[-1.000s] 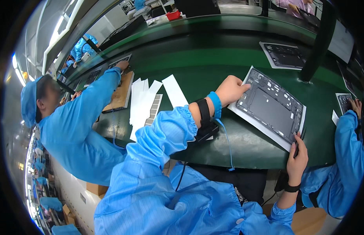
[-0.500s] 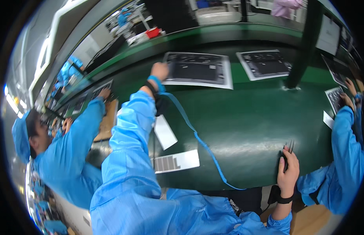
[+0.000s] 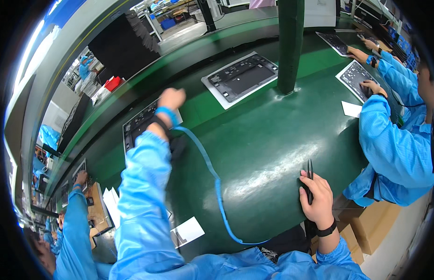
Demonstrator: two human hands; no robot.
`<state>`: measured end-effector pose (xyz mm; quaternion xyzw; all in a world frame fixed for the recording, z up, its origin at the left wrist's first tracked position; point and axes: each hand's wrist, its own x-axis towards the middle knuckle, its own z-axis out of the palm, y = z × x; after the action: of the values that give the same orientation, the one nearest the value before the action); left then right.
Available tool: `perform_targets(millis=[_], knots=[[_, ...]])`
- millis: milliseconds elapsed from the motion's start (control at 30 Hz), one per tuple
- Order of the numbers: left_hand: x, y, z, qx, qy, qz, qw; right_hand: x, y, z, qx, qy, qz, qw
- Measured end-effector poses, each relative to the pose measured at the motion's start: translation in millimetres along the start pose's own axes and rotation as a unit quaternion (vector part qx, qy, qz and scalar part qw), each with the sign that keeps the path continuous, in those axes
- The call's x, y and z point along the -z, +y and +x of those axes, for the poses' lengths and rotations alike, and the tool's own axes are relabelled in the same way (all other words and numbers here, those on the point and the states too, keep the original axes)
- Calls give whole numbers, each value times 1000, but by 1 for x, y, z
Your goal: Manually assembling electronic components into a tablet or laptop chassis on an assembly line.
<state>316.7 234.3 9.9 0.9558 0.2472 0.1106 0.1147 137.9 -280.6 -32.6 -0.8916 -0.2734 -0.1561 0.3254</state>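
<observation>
My left hand (image 3: 172,100) reaches far over the bench at the right end of a dark flat panel (image 3: 141,122) on a white sheet, partly hidden by my forearm. Its fingers look curled but smeared, so I cannot tell what they hold. Round that wrist is a blue strap (image 3: 166,115), from which a coiled blue cord (image 3: 218,196) runs to the bench's near edge. My right hand (image 3: 318,198) rests low on the bench, closed around black tweezers (image 3: 310,175) with tips pointing away. Another dark panel (image 3: 245,77) with small cutouts lies on white backing further right.
A green post (image 3: 289,51) rises from the green bench (image 3: 254,144). White cards (image 3: 188,232) lie near my left sleeve. At right, co-workers in blue (image 3: 389,135) handle panels (image 3: 357,79); another person's sleeve (image 3: 72,228) is at left. Cardboard boxes (image 3: 375,224) stand below right.
The view has turned right, so bench and panels appear further left. My left hand has passed from the near panel's left end to its right end. My right hand still holds the tweezers.
</observation>
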Motion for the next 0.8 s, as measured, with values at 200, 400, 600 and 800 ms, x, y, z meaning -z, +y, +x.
perform_targets(millis=[200, 400, 600, 800], knots=[[-98, 98, 41, 78, -114, -20, 990, 0, 7, -2, 18, -9, 15, 1000], [-116, 93, 45, -82, -88, 163, 979, 3, 9, -5, 16, -1, 14, 1000], [-22, 63, -20, 42, 64, -187, 979, 5, 22, -8, -22, 7, 68, 997], [101, -8, -187, 139, 162, -304, 928, 15, 20, 1, -135, -18, 383, 914]])
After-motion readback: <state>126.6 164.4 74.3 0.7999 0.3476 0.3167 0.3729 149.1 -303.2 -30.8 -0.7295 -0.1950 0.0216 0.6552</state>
